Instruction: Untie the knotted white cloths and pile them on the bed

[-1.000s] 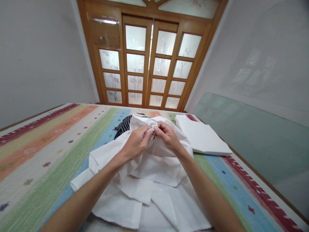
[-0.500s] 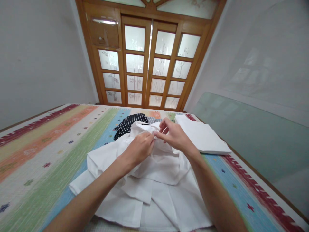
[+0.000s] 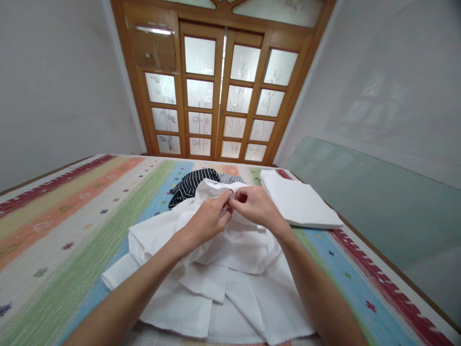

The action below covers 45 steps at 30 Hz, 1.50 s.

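A white shirt [image 3: 237, 254] lies bunched and partly spread before me, its hem toward me and its collar end raised in soft folds. My left hand [image 3: 209, 216] pinches the cloth near the collar, thumb and fingers pressed together. Right against it, my right hand [image 3: 255, 205] grips the same edge with curled fingers. The two sets of fingertips meet there, and whatever small part lies between them is hidden. Just beyond the collar is a black cloth with white stripes [image 3: 192, 185], beside a grey striped cloth [image 3: 230, 179].
A folded white stack of cloth [image 3: 298, 199] sits to the right of the shirt. Everything rests on a colourful striped bed cover [image 3: 90, 230]. A pale green headboard-like panel [image 3: 374, 202] runs along the right wall. Wooden glass-paned doors [image 3: 219, 96] stand at the back.
My right hand's fingers, raised and apart before, have curled down onto the shirt edge beside my left. My left hand's fingers have shifted slightly. The shirt lies nearly the same.
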Each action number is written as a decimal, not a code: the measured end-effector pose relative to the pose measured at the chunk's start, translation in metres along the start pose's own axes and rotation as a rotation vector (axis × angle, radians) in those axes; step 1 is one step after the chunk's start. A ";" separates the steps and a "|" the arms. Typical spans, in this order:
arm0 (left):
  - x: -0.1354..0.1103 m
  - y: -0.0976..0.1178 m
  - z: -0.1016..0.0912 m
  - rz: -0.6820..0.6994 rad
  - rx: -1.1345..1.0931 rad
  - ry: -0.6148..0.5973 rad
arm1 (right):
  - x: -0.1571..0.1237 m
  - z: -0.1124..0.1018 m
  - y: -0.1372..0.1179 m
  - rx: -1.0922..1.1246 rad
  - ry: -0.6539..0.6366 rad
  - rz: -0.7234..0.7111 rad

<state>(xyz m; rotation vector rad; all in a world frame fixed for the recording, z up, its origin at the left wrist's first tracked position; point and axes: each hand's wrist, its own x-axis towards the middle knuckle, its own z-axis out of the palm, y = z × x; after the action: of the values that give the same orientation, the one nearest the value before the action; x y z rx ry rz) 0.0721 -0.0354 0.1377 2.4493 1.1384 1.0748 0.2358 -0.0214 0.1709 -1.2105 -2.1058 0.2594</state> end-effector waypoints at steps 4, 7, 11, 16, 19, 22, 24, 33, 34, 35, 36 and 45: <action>0.000 0.001 0.001 0.049 0.004 0.012 | 0.001 -0.001 0.006 0.073 -0.023 0.083; 0.001 -0.001 0.002 -0.022 -0.016 0.079 | 0.001 -0.001 0.012 0.285 -0.107 0.176; 0.004 -0.005 -0.002 -0.087 -0.013 0.027 | 0.002 0.002 0.014 0.573 -0.154 0.213; 0.006 -0.010 -0.006 -0.109 -0.112 0.011 | 0.002 0.004 0.012 0.715 -0.196 0.302; 0.007 -0.011 -0.008 -0.130 -0.180 0.003 | 0.002 0.004 0.014 0.736 -0.235 0.309; 0.007 -0.010 -0.009 -0.135 -0.247 -0.018 | 0.002 0.005 0.019 0.720 -0.246 0.239; 0.007 -0.008 -0.010 -0.145 -0.278 -0.029 | 0.003 0.004 0.020 0.693 -0.250 0.194; 0.007 -0.004 -0.008 -0.247 -0.576 -0.069 | 0.004 0.002 0.024 0.713 -0.297 0.132; 0.007 -0.004 -0.008 -0.276 -0.609 -0.058 | 0.004 0.003 0.026 0.709 -0.302 0.119; 0.008 -0.004 -0.007 -0.304 -0.633 -0.044 | 0.005 0.003 0.028 0.704 -0.308 0.104; 0.008 -0.004 -0.007 -0.327 -0.652 -0.032 | 0.005 0.003 0.029 0.701 -0.314 0.090; 0.006 -0.006 -0.004 -0.271 -0.783 -0.024 | 0.005 0.002 0.031 0.749 -0.319 0.049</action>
<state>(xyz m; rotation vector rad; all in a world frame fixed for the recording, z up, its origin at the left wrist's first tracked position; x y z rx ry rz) 0.0683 -0.0269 0.1411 1.6474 0.7939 1.1201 0.2543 0.0001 0.1567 -0.7923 -1.9354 1.2066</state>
